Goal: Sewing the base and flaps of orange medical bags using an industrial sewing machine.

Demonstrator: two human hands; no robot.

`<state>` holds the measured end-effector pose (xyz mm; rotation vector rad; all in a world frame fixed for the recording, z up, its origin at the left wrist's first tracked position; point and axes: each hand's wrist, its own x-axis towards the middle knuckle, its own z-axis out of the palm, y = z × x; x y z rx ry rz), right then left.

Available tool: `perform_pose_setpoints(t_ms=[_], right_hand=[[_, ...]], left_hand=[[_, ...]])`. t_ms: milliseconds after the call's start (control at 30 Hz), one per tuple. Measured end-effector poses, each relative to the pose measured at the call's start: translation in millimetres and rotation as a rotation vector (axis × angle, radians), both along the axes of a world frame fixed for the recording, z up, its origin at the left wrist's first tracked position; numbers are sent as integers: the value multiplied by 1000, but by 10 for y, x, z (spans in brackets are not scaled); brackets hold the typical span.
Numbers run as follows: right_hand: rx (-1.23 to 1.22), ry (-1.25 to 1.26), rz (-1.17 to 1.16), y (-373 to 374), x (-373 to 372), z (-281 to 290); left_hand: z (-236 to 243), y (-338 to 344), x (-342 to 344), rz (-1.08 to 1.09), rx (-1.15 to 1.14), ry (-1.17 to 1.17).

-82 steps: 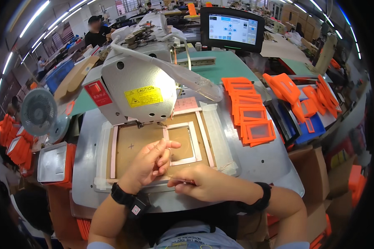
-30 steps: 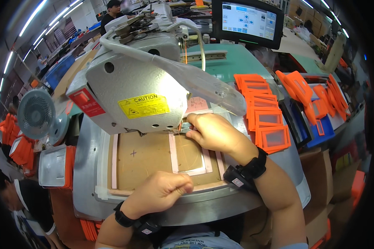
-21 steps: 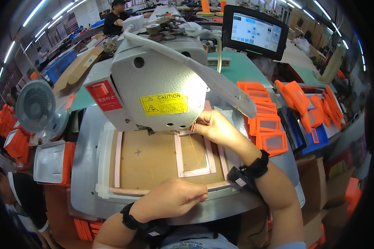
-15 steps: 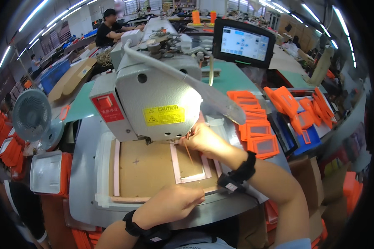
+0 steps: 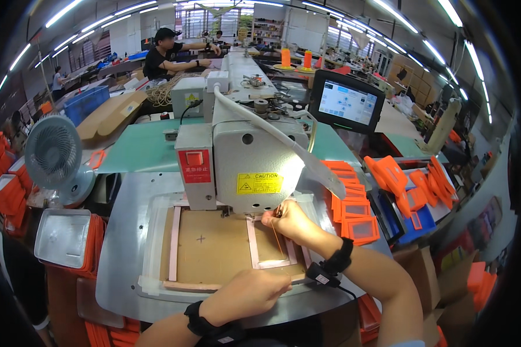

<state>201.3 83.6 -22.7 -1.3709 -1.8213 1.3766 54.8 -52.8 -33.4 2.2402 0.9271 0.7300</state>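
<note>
A grey sewing machine head (image 5: 260,156) stands over a brown template board (image 5: 214,254) edged with pale pink strips. Under the needle area, at its right side, my right hand (image 5: 298,224) is closed in a pinch around a small dark item that I cannot make out. An orange thread (image 5: 278,240) slants down from beside those fingers toward my left hand (image 5: 253,294). That hand is closed, low over the board's near edge, its fingertips toward the thread's lower end. Both wrists wear black straps.
Orange-framed pieces (image 5: 358,217) lie stacked right of the machine, near a blue tray (image 5: 419,220). At left are a fan (image 5: 55,153) and a stack topped by a clear tray (image 5: 63,237). Behind stand a screen (image 5: 346,103) and orange thread cones (image 5: 285,58); another person (image 5: 162,58) works farther back.
My view has tilted up and shifted, so the whole scene sits lower and more to the right. Both hands keep nearly the same places over the board, still closed.
</note>
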Motion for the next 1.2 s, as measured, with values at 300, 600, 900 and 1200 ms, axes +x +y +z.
perform_pose_setpoints(t_ms=[300,600,900,1200], right_hand=[[-54,96,-23,39,83,-85],[1,108,120,249,-46,-137],[264,105,79,462,-90,-624],[148,-247,185,79,337,-42]], left_hand=[[39,-28,18,12,40,-7],[13,-29,48,11,13,-11],[-2,-11,56,7,6,33],[24,-16,35,19,38,27]])
